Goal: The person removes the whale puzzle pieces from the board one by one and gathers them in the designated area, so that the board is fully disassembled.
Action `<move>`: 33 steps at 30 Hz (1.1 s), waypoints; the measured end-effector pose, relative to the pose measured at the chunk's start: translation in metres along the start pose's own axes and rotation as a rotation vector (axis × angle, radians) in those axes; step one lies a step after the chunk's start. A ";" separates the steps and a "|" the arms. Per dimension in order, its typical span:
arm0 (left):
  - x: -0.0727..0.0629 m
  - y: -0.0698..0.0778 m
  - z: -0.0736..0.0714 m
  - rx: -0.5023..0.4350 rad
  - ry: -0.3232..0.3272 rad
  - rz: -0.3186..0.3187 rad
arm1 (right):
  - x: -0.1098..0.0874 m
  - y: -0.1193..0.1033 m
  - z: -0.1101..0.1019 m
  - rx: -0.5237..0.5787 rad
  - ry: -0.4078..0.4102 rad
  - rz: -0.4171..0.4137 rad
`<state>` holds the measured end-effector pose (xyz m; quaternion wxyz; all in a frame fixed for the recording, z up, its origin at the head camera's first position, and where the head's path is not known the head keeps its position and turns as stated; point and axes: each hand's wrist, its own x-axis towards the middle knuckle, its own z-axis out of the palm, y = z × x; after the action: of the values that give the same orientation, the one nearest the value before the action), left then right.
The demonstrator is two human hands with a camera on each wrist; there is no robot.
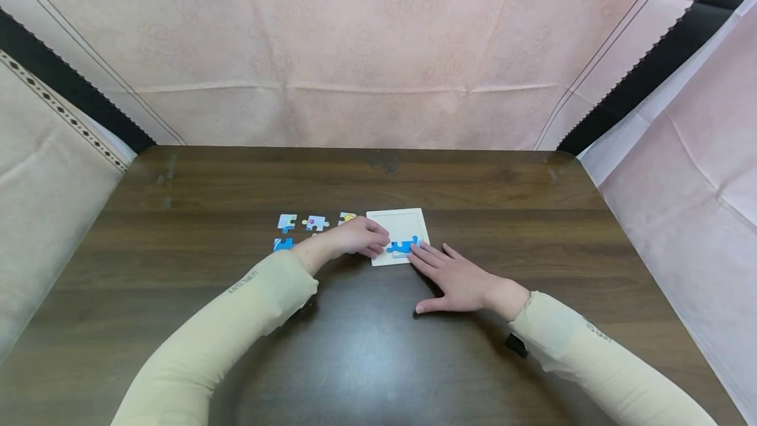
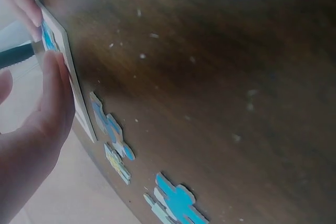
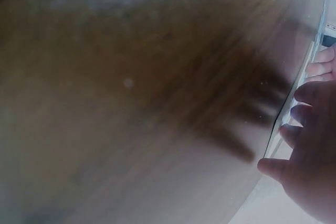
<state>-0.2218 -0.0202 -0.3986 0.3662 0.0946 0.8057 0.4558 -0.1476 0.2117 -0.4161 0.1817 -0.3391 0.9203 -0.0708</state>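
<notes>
A white puzzle frame (image 1: pixel 399 222) lies on the table, with a blue jigsaw piece (image 1: pixel 402 246) in its lower part. My right hand (image 1: pixel 464 281) spreads its fingers at the frame's lower right, fingertips on or close beside that piece. Over the frame's left edge reaches my left hand (image 1: pixel 357 236), its fingers slightly bent; no piece shows between them. In the left wrist view, the left hand (image 2: pixel 44 108) has its fingertips near the blue piece (image 2: pixel 48 38) in the frame. The right wrist view shows the right hand (image 3: pixel 310 135) along the frame's edge.
Several loose jigsaw pieces lie left of the frame, among them a blue one (image 1: pixel 283 244), a pale one with a pink spot (image 1: pixel 316 223) and a yellow-patterned one (image 1: pixel 347 217). The left hand partly covers this group. Pink cloth (image 1: pixel 378 51) hangs behind the wooden table (image 1: pixel 367 360).
</notes>
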 end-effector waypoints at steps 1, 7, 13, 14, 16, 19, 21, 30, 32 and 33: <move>0.001 0.000 0.000 -0.003 0.000 0.000 | 0.000 0.000 0.000 0.005 -0.001 0.003; 0.002 0.000 0.001 -0.001 0.010 -0.001 | -0.004 0.004 -0.002 0.011 0.011 0.030; 0.004 0.002 0.005 0.003 0.019 0.000 | -0.004 0.004 -0.004 0.009 -0.016 0.041; 0.004 0.002 0.006 0.004 0.020 0.000 | -0.003 0.004 -0.005 0.008 -0.019 0.043; 0.004 0.003 0.008 0.004 0.028 -0.004 | -0.003 0.003 -0.006 0.011 -0.016 0.038; 0.003 0.005 0.011 0.005 0.045 -0.015 | -0.002 0.002 -0.006 0.006 -0.015 0.035; 0.003 0.006 0.012 0.009 0.061 -0.017 | -0.002 0.002 -0.006 0.003 -0.012 0.034; 0.002 0.006 0.015 -0.019 0.075 -0.005 | -0.002 0.003 -0.005 -0.003 -0.007 0.033; 0.003 0.006 0.015 -0.030 0.079 -0.003 | -0.002 0.003 -0.005 -0.003 -0.008 0.033; 0.004 0.006 0.016 -0.031 0.083 -0.001 | -0.002 0.003 -0.005 -0.003 -0.009 0.033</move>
<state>-0.2149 -0.0047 -0.4007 0.3343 0.0693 0.8131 0.4716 -0.1499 0.2154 -0.4121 0.1867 -0.3247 0.9250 -0.0649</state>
